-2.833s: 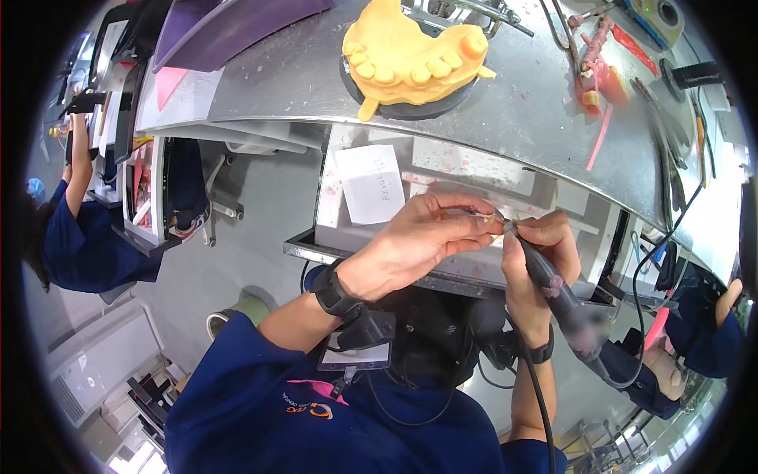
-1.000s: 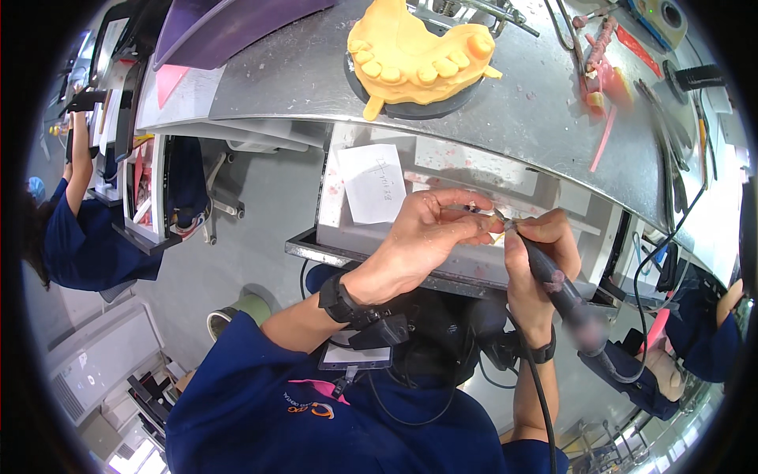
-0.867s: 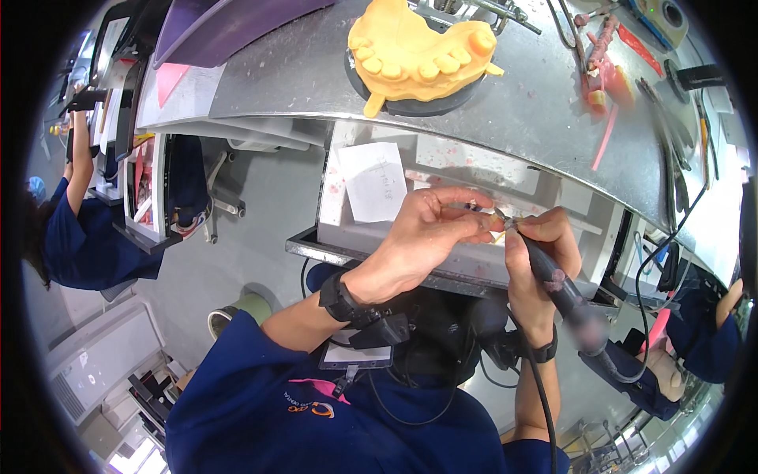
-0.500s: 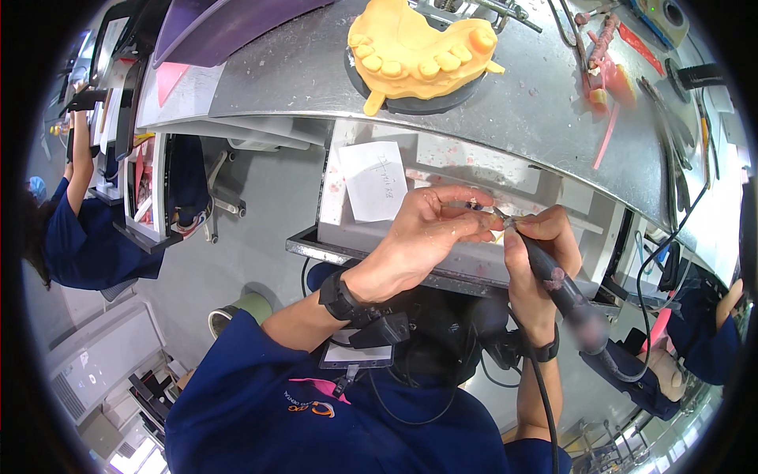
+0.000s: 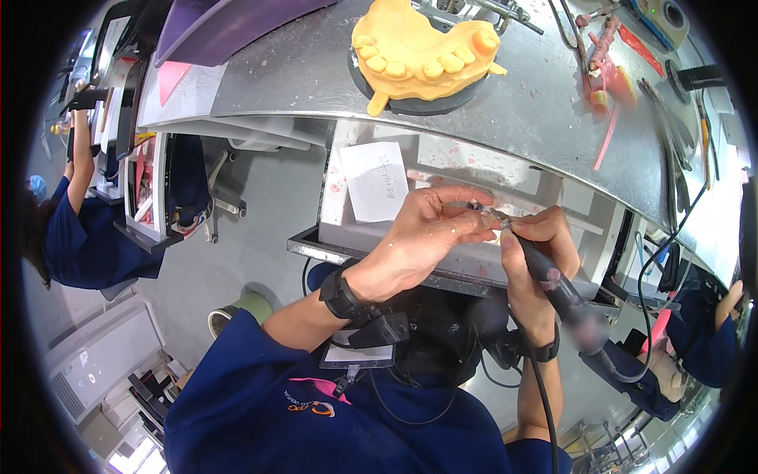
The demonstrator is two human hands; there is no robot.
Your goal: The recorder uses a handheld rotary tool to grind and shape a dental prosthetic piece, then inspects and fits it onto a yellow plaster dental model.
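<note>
Metal workbench (image 5: pixel 284 83), open drawer (image 5: pixel 347 234) beneath, yellow dental model (image 5: pixel 422 59) on top. Over the drawer: left hand (image 5: pixel 418 241) in narrow pinch, right hand (image 5: pixel 525 288) gripping a dark handpiece (image 5: pixel 555 280), its tip just beside the small, partly hidden piece (image 5: pixel 476 208) the left holds.

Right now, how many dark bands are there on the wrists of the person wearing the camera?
2: the left band is around the wrist of the left hand; the right band is around the wrist of the right hand, which holds a black handpiece.
</note>
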